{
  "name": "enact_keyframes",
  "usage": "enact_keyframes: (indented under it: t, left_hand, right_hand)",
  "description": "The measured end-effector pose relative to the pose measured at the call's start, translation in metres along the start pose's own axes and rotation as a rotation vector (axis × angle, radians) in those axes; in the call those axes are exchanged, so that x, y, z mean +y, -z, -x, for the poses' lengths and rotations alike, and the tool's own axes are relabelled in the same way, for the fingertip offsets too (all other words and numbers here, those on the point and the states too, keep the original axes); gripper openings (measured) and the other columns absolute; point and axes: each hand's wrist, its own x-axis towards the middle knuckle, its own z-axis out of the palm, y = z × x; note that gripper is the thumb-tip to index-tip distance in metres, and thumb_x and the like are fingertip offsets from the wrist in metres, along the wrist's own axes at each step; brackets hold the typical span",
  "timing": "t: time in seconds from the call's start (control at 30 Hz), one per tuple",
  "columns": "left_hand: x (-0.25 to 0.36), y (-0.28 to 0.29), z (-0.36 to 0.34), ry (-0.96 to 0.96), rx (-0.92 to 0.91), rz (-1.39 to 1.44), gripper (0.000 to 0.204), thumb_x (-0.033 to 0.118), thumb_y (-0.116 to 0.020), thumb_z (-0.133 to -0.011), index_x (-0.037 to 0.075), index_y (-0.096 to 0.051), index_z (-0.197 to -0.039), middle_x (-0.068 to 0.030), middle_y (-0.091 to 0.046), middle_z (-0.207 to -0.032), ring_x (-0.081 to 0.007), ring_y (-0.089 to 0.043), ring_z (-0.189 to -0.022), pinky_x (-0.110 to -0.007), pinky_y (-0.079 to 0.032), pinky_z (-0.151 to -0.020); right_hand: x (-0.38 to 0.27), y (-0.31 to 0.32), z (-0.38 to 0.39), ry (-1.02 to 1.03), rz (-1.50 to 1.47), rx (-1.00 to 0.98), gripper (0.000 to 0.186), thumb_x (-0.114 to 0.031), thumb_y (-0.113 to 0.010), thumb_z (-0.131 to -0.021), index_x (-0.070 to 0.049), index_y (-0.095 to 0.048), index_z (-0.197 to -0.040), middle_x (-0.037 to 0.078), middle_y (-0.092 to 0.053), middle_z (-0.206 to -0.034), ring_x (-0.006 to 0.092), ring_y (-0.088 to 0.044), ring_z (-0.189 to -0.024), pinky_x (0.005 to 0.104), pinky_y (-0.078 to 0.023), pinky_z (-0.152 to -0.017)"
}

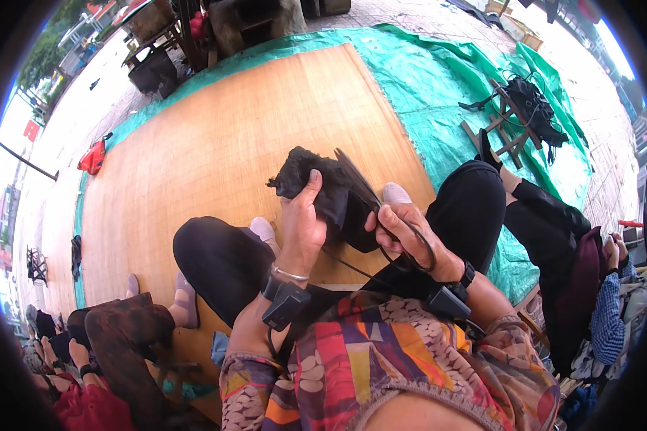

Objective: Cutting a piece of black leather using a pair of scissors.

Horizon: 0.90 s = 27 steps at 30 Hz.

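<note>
My left hand [303,228] is closed on a dark black piece of cloth [323,188] with a ragged, fuzzy edge, its thumb lying on top. The cloth hangs in front of me, between my knees. A pair of scissors [359,179] with large dark handle loops is gripped in my right hand [408,231]. Their long blades point up and away from me, along the right side of the cloth. Whether the blades touch the cloth, I cannot tell. A thin black cord [352,268] runs below the two hands.
A tan wooden-looking sheet [230,129] lies ahead, bordered by a green tarp [446,86]. A black bag [532,108] sits on a wooden stool at the right. Seated people are close on both sides. A red bag [92,158] lies far left.
</note>
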Motion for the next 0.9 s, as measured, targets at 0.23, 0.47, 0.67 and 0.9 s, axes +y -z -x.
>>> enact_keyframes:
  t: [0.23, 0.47, 0.67, 0.9]
  left_hand:
    - [0.002, 0.005, -0.008, -0.021, -0.019, 0.064, 0.014, 0.006, -0.057, -0.088, 0.002, -0.059, -0.101, -0.0079, -0.063, -0.099, -0.0220, -0.061, -0.092, -0.038, -0.050, -0.085]
    - [0.003, 0.002, -0.003, 0.052, -0.003, 0.072, 0.016, 0.003, -0.057, -0.087, 0.002, -0.058, -0.103, -0.0069, -0.062, -0.097, -0.0197, -0.060, -0.088, -0.035, -0.051, -0.082]
    - [0.002, 0.016, -0.014, 0.012, 0.013, 0.103, 0.016, 0.008, -0.058, -0.088, 0.003, -0.059, -0.102, -0.0070, -0.062, -0.099, -0.0208, -0.060, -0.091, -0.036, -0.050, -0.084]
    - [0.005, 0.005, -0.005, -0.014, -0.059, 0.084, 0.022, 0.020, -0.058, -0.089, 0.004, -0.059, -0.104, -0.0074, -0.062, -0.102, -0.0209, -0.060, -0.094, -0.036, -0.048, -0.087]
  right_hand:
    - [-0.006, 0.006, 0.003, 0.022, -0.033, -0.026, 0.048, -0.046, -0.040, -0.095, -0.001, -0.056, -0.088, -0.004, -0.043, -0.060, 0.0026, -0.038, -0.051, 0.0175, -0.029, -0.046]
    - [0.002, -0.003, 0.000, -0.094, 0.062, -0.099, 0.049, -0.049, -0.042, -0.093, -0.002, -0.055, -0.086, -0.005, -0.041, -0.060, 0.0028, -0.036, -0.052, 0.0182, -0.028, -0.046]
    - [0.001, 0.004, 0.002, 0.161, -0.038, 0.057, 0.047, -0.046, -0.042, -0.094, -0.002, -0.056, -0.088, -0.005, -0.042, -0.060, 0.0021, -0.035, -0.051, 0.0179, -0.028, -0.047]
    - [-0.001, -0.001, 0.001, 0.013, 0.004, -0.072, 0.047, -0.047, -0.044, -0.093, -0.002, -0.056, -0.088, -0.005, -0.042, -0.062, 0.0025, -0.037, -0.053, 0.0173, -0.029, -0.047]
